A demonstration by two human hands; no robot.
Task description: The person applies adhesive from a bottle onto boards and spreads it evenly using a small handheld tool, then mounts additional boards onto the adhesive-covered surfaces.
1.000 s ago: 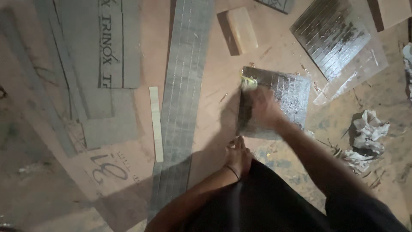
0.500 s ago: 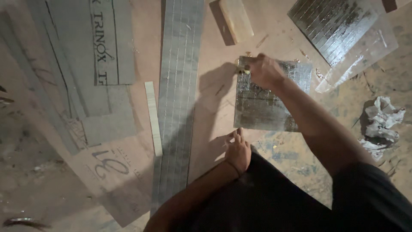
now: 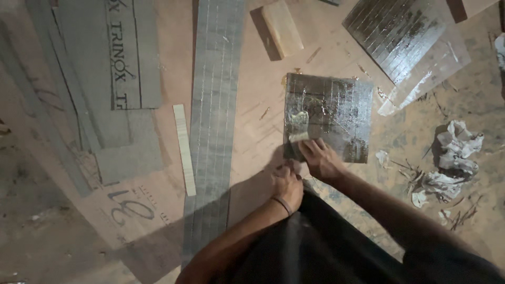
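A dark, shiny square sheet [image 3: 336, 113] with wet streaks lies flat on the brown board [image 3: 252, 131]. My right hand [image 3: 322, 159] is at the sheet's near edge, its fingers closed on a small pale scraper [image 3: 298, 128] that lies on the sheet's left side. My left hand [image 3: 288, 185] rests just below the sheet's near-left corner with its fingers bunched; whether they touch the sheet I cannot tell. A band sits on that wrist.
A long grey lined strip [image 3: 211, 121] runs top to bottom left of the sheet, a thin pale slat [image 3: 184, 150] beside it. Grey sheets [image 3: 105, 79] lie far left. A pale wooden block [image 3: 282, 27], another dark lined sheet [image 3: 399, 34] and crumpled paper [image 3: 456, 146] lie around.
My right hand has come back from the sheet's far-left corner to its near edge with the scraper. My left hand has stayed near the sheet's near-left corner.
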